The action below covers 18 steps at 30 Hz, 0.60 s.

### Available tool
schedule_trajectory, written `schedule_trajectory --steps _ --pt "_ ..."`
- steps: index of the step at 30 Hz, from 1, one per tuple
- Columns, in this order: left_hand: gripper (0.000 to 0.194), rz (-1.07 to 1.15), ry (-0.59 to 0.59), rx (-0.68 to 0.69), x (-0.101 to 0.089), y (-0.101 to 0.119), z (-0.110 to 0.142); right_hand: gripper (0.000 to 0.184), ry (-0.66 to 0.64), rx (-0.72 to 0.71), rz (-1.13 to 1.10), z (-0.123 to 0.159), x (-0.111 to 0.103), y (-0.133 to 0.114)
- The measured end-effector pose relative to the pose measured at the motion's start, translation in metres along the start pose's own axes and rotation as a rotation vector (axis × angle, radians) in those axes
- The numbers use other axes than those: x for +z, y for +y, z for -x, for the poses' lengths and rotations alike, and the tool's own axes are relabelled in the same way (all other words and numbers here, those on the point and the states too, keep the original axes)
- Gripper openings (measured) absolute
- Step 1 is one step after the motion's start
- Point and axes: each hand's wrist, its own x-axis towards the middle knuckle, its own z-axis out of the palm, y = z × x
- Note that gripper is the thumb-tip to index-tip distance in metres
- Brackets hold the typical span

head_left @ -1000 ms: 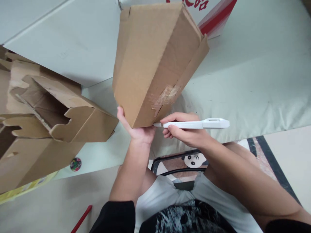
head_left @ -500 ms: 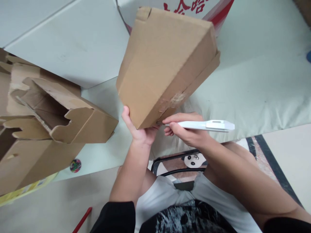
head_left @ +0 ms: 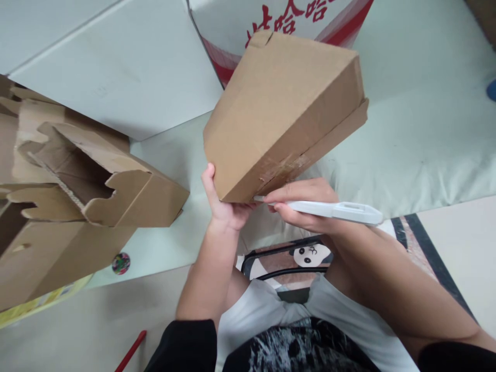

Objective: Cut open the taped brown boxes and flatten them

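Observation:
A closed brown cardboard box (head_left: 282, 108) is held tilted above the pale cloth, its taped seam facing down to the right. My left hand (head_left: 228, 206) grips the box's near lower corner, the thumb up along its side and the other fingers partly hidden beneath. In my right hand (head_left: 310, 201) is a white utility knife (head_left: 337, 211), held like a pen. The knife's tip meets the box's near lower edge, just beyond my left fingers and close to the clear tape (head_left: 284, 168) on the seam.
Opened cardboard boxes (head_left: 127, 196) stand at the left. A white carton with red lettering (head_left: 217, 36) is behind the held box. A small round colourful disc (head_left: 121, 263) lies near the table edge. A panda-print item (head_left: 287, 263) is by my legs.
The box has shifted right and a little toward me, showing more of the red lettering behind. My right hand has moved slightly right, and the knife's rear end has dropped.

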Motion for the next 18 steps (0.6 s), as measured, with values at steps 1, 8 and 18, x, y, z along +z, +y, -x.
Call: schedule_trajectory --steps 1,8,18 --pt "0.061 0.000 -0.003 -0.013 -0.0004 -0.0005 0.0000 0.015 -0.001 0.000 -0.001 -0.0001 -0.0019 0.0001" --pt "0.062 -0.017 -0.027 -0.034 0.0016 -0.0029 0.0013 0.013 0.009 0.023 -0.006 -0.0003 -0.0102 -0.0008" --pt "0.065 -0.029 -0.005 -0.084 0.0030 0.0000 0.0030 0.012 0.068 0.109 -0.157 0.0036 -0.0066 0.0025"
